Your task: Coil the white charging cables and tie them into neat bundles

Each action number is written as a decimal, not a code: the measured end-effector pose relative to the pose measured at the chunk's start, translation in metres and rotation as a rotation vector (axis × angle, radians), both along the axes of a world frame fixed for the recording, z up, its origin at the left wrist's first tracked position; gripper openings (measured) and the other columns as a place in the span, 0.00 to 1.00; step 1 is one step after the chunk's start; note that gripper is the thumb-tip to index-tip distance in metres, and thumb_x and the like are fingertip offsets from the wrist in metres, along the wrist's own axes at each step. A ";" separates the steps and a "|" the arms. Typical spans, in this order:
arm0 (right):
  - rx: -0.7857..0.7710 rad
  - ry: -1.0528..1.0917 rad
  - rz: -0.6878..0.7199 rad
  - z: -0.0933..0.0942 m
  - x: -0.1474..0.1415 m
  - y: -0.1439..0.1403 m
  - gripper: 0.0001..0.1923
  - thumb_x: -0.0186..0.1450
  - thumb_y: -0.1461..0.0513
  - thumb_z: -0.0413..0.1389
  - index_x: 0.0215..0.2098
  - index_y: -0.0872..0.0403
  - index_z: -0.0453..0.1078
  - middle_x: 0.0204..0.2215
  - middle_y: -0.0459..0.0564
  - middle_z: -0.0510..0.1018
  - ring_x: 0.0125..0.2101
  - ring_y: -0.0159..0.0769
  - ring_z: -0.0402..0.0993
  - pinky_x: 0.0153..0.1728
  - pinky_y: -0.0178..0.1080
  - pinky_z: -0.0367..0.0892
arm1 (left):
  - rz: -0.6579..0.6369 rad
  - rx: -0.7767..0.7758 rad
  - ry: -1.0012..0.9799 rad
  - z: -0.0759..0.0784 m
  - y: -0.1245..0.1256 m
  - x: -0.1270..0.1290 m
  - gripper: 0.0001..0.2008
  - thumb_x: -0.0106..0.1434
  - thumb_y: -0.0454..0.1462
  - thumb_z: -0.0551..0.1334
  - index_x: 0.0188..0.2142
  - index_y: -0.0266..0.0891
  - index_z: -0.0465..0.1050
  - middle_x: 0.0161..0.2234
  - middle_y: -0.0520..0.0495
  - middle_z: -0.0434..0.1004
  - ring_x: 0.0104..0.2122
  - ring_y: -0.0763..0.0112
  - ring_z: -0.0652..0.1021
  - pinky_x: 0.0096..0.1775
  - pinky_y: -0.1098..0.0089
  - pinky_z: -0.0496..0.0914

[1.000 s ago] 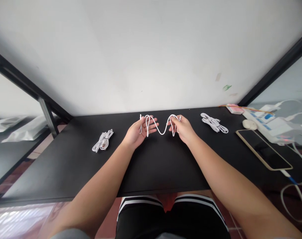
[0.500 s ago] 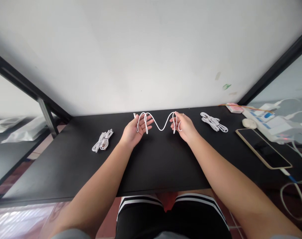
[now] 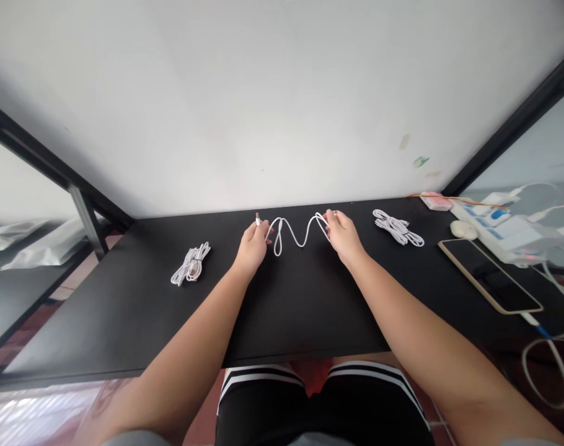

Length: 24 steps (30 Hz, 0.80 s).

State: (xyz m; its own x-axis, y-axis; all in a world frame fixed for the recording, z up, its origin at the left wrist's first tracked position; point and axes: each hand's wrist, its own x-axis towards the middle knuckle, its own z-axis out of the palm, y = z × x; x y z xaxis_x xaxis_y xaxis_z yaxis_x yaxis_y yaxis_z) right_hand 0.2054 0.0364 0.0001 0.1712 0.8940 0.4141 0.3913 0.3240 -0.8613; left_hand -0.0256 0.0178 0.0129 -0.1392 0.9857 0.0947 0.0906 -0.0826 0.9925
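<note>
A person seated at a black worktop (image 3: 282, 297) holds one loose white cable (image 3: 295, 230) between two bare hands, near the worktop's far edge and roughly at its middle. The left hand (image 3: 254, 246) is closed on one end of the cable, its metal plug (image 3: 257, 217) poking up above the fingers. The right hand (image 3: 340, 232) pinches the other end, its grip shut on a loop of the cord. Between the two hands the cable hangs in a wavy line just above the worktop.

Three white cables are in view. Besides the one in hand, two lie coiled on the worktop: one bundled cable (image 3: 191, 264) well to the left of the hands, and a second bundled cable (image 3: 398, 227) to the right of them.

Farther right on the worktop lies one smartphone (image 3: 490, 275), face up, with a charging lead (image 3: 545, 353) plugged in at its near end and trailing off the edge. Beyond it sit one white power strip (image 3: 500, 230), a small round white object (image 3: 463, 229) and a small red-and-white packet (image 3: 431, 201).

The worktop stands against a plain white wall (image 3: 282, 105), framed by black metal posts (image 3: 84, 217) at either side. Clear plastic bags (image 3: 40, 241) rest on a neighbouring surface to the left.
</note>
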 end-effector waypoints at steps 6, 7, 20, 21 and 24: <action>0.294 -0.256 -0.126 0.030 -0.003 -0.024 0.23 0.72 0.47 0.47 0.35 0.51 0.78 0.36 0.54 0.75 0.40 0.42 0.71 0.45 0.45 0.67 | -0.051 0.237 0.166 0.015 -0.011 0.001 0.20 0.70 0.46 0.52 0.23 0.41 0.59 0.23 0.52 0.60 0.25 0.72 0.64 0.30 0.70 0.63; 0.294 -0.235 -0.086 0.037 -0.006 -0.030 0.23 0.72 0.47 0.48 0.37 0.52 0.78 0.35 0.53 0.76 0.38 0.40 0.72 0.43 0.43 0.68 | -0.060 0.285 0.201 0.019 -0.015 0.002 0.19 0.71 0.46 0.52 0.25 0.41 0.61 0.24 0.52 0.62 0.26 0.72 0.65 0.31 0.70 0.63; -0.187 0.207 0.516 0.043 -0.018 -0.042 0.21 0.67 0.51 0.59 0.53 0.52 0.76 0.33 0.48 0.79 0.19 0.25 0.62 0.21 0.34 0.60 | -0.434 0.126 -0.066 0.026 -0.030 0.011 0.20 0.66 0.51 0.62 0.44 0.37 0.78 0.21 0.56 0.60 0.17 0.81 0.58 0.21 0.73 0.53; -0.197 0.230 0.529 0.044 -0.018 -0.042 0.22 0.66 0.50 0.59 0.54 0.52 0.75 0.34 0.49 0.80 0.19 0.24 0.61 0.20 0.34 0.59 | -0.455 0.103 -0.095 0.026 -0.030 0.012 0.21 0.66 0.51 0.62 0.44 0.36 0.78 0.21 0.56 0.60 0.17 0.82 0.58 0.20 0.74 0.53; -0.225 0.286 0.563 0.045 -0.016 -0.043 0.24 0.66 0.49 0.59 0.55 0.52 0.75 0.38 0.52 0.82 0.20 0.25 0.61 0.20 0.34 0.59 | -0.475 0.075 -0.116 0.029 -0.031 0.013 0.20 0.66 0.51 0.61 0.44 0.36 0.78 0.21 0.56 0.61 0.16 0.82 0.59 0.19 0.75 0.53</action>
